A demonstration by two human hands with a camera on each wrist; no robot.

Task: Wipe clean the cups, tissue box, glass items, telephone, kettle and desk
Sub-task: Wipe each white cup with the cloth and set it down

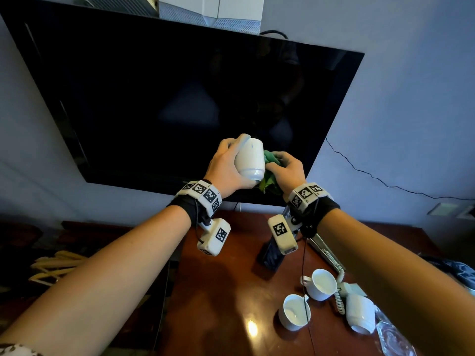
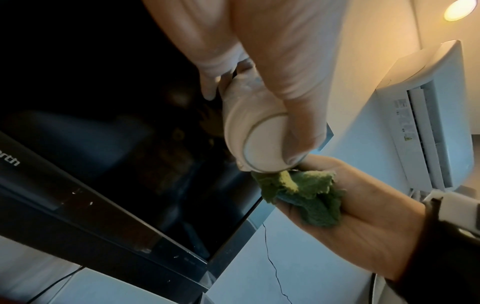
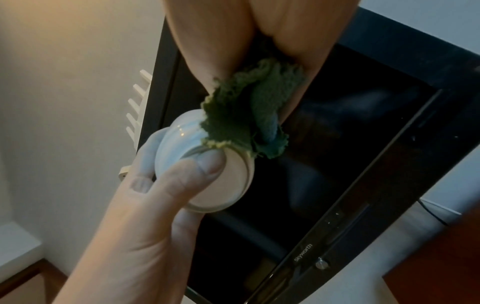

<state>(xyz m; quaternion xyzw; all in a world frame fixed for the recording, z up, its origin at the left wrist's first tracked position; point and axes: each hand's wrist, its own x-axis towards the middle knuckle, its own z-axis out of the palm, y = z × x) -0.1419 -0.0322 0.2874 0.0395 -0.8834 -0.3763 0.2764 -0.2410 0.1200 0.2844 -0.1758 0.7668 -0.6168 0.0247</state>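
A white ceramic cup (image 1: 249,159) is gripped by the left hand (image 1: 226,168) in front of the black wall-mounted television (image 1: 154,98); a crumpled green cloth (image 1: 270,173), clutched in the right hand (image 1: 288,170), is pressed against it.

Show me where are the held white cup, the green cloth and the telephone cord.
held white cup (image 1: 249,160), head view, on its side wall.
green cloth (image 3: 241,115), right wrist view, on the bunched middle fold.
telephone cord (image 1: 338,300), head view, on the coiled part beside the cups.
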